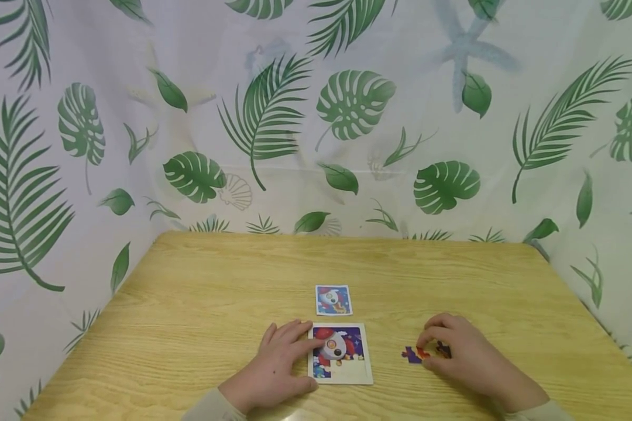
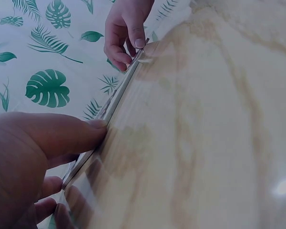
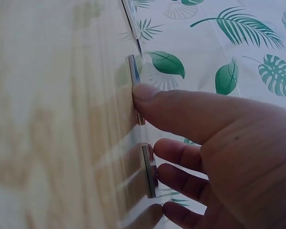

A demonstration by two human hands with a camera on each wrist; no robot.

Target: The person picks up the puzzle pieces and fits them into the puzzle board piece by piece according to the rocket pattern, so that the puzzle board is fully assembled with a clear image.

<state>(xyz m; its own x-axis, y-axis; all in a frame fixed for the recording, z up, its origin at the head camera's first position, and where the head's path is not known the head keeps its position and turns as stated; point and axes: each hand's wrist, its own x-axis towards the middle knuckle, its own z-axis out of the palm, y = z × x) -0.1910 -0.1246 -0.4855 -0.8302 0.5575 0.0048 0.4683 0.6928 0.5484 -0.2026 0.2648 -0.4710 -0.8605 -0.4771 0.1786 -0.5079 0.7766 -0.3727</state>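
Note:
A square puzzle tray (image 1: 368, 362) with a white frame lies on the table, its picture of a white-and-red rocket partly filled in and a pale bare area at lower right. My left hand (image 1: 274, 365) rests at its left edge, index finger reaching onto the picture and thumb near the lower left corner. To the right, my right hand (image 1: 466, 354) pinches a purple and orange-red puzzle piece (image 1: 413, 355) between thumb and index finger, low at the table. Another dark piece (image 3: 150, 176) lies by its other fingers, partly hidden in the head view.
A small picture card (image 1: 334, 300) with the same rocket lies just beyond the tray. The wooden table (image 1: 216, 280) reaches back to a hanging white cloth (image 1: 295, 204) printed with green leaves, which also runs along both sides.

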